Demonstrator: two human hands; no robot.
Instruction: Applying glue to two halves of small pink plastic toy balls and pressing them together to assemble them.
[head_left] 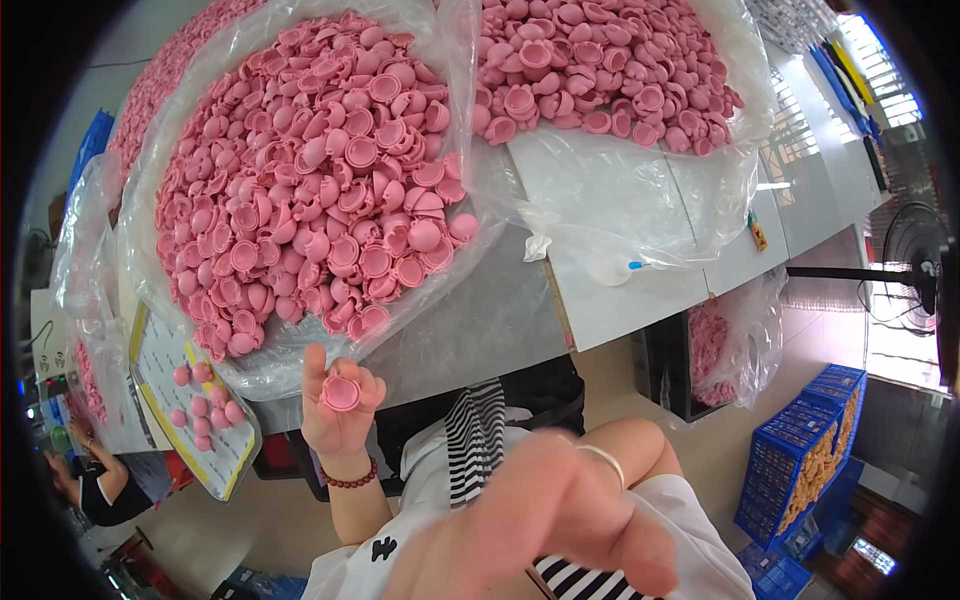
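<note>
My left hand [335,432], with a red bead bracelet at the wrist, is closed on a small pink plastic half-shell [341,393]. The hollow round side of the piece faces up between the fingertips. Close to the camera, my right hand [545,510] is large and smeared by motion over my lap. Whether it holds anything does not show. Beyond my left hand lies a big pile of similar pink half-shells [310,190] on clear plastic sheeting. A tray [222,465] with a yellow border stands to the left, with several pink balls [213,405] on it.
A second pink pile [600,60] covers the table's far right, beside wrinkled clear plastic [640,210]. A black bin [680,370] with pink pieces stands below the table edge. Blue crates [800,450] and a fan [910,260] are at right; another person [105,490] sits far left.
</note>
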